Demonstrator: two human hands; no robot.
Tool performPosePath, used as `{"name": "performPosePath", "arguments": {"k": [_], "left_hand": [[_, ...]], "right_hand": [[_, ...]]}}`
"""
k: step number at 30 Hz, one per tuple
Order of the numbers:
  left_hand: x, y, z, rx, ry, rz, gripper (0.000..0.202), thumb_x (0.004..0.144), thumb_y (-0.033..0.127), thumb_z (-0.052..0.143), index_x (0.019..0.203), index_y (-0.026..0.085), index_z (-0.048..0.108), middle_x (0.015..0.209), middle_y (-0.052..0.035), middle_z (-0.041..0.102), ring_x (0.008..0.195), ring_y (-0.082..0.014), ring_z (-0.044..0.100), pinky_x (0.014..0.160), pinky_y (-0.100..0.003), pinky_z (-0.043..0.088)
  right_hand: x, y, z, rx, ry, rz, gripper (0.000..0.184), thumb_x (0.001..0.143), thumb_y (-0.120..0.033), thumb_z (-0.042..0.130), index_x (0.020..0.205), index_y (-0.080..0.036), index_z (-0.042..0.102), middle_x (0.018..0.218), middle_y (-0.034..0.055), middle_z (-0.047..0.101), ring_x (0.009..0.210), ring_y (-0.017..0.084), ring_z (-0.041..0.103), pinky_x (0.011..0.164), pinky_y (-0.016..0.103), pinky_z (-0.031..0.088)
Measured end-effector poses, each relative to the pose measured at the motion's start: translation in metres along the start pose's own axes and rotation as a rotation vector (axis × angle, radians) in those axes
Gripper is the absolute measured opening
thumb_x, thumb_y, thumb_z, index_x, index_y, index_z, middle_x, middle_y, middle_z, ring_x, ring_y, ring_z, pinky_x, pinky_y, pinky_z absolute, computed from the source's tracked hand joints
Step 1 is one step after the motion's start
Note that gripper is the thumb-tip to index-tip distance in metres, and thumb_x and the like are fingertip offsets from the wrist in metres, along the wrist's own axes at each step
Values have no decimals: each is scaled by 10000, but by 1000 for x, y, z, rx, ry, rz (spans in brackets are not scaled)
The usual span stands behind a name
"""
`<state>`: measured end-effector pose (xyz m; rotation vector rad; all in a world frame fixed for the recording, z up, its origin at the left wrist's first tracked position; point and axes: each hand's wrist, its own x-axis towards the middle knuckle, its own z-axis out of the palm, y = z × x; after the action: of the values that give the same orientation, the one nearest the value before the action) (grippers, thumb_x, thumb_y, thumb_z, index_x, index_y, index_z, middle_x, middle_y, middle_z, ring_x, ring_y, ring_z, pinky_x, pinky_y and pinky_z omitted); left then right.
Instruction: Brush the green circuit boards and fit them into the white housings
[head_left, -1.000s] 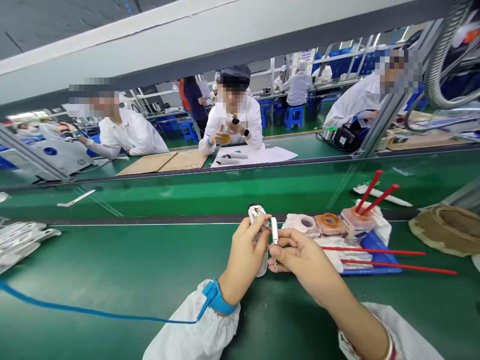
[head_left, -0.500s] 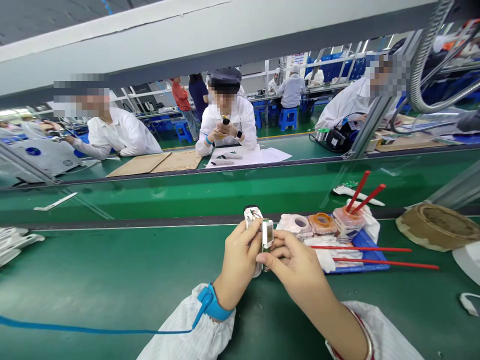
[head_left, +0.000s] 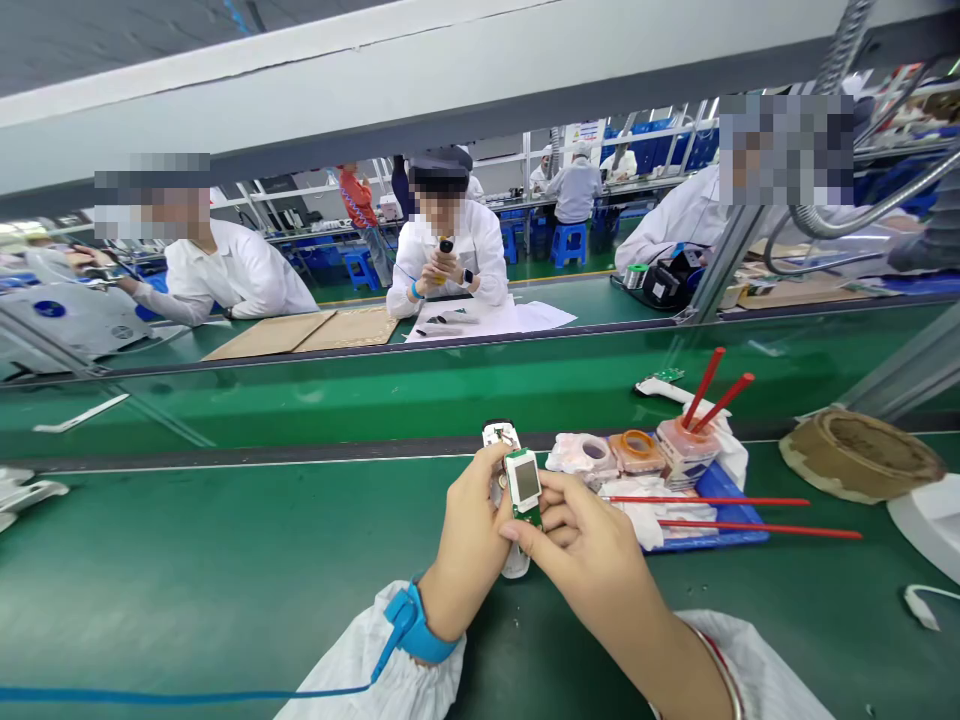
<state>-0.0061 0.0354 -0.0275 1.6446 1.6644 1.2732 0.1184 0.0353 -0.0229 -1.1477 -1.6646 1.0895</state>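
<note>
My left hand (head_left: 471,535) is closed around a slim white plastic housing (head_left: 516,564), whose inside faces up at the far end. Over that housing, my right hand (head_left: 592,545) pinches a small green circuit board with a white-framed grey display (head_left: 527,480). The board sits slightly tilted, its screen towards me. My left fingertips lie against the board's left edge, and the fingers partly hide the housing behind it. Around my left wrist is a blue strap (head_left: 425,625) with a cord running left.
Right of my hands, a blue tray (head_left: 709,540) holds small jars, white wipes and red sticks (head_left: 757,532). Beyond it lie a brown tape roll (head_left: 859,455) and a white cable (head_left: 919,605). White plastic parts (head_left: 30,495) rest at left. Co-workers sit across the green divider (head_left: 300,405).
The circuit board has turned from nearly edge-on to showing its display more fully towards me. Both hands have shifted slightly, and more of the housing's lower end shows.
</note>
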Motion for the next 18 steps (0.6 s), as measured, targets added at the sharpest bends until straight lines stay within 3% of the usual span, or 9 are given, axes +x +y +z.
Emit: {"name": "performPosePath", "arguments": {"k": [7,18], "left_hand": [[6,2,-8,49,-108,106,271,838,115,420,1016,217,598,935,-31,583,794,-141,567,688,-243,448],[11,1,-28,154,-259,110,316,771,29,377,972,221,527,965,-26,549,821,-144,534,718,-260,434]], "right_hand": [[-5,8,3,-61,10,-87,315,777,-317,626,1051,-179,555,803,33,639,603,140,602,537,238,552],[-8,19,7,-261,0,-259,275,791,-238,599,1059,-205,549,768,18,631,592,163,615,510,268,540]]}}
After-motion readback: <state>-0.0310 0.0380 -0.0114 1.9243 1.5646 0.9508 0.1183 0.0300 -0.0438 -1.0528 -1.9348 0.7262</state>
